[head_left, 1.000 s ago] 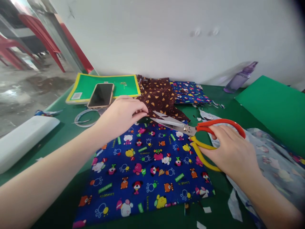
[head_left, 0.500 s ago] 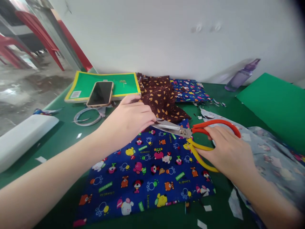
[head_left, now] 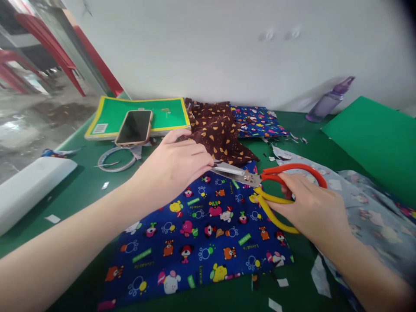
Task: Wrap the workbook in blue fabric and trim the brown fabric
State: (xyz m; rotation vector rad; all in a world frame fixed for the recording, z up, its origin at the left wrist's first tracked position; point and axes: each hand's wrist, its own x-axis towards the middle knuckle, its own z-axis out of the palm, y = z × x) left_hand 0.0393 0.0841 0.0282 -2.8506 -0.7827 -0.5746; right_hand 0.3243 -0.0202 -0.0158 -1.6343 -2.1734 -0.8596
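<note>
My right hand (head_left: 316, 208) is wrapped around the handles of a pair of scissors (head_left: 245, 177), one handle red-orange and the other yellow. Their steel blades point left, nearly closed, over the top edge of a dark blue cartoon-print fabric (head_left: 208, 242). At the blade tips my left hand (head_left: 186, 167) is closed in a pinch; its fingertips are partly hidden, and I cannot tell what lies between them. Just behind the blades is a crumpled brown fabric (head_left: 217, 130) with small orange motifs.
A phone (head_left: 134, 126) rests on a green book (head_left: 107, 113) at back left, beside a roll of tape (head_left: 113, 167). White case-like object (head_left: 35, 186) at left. Purple bottle (head_left: 326, 104), green board (head_left: 373, 134) and pale fabric (head_left: 373, 212) at right. Scraps litter the green table (head_left: 87, 190).
The view has shifted slightly. Both hands and the scissors keep nearly the same place, with the blades looking a little closer together.
</note>
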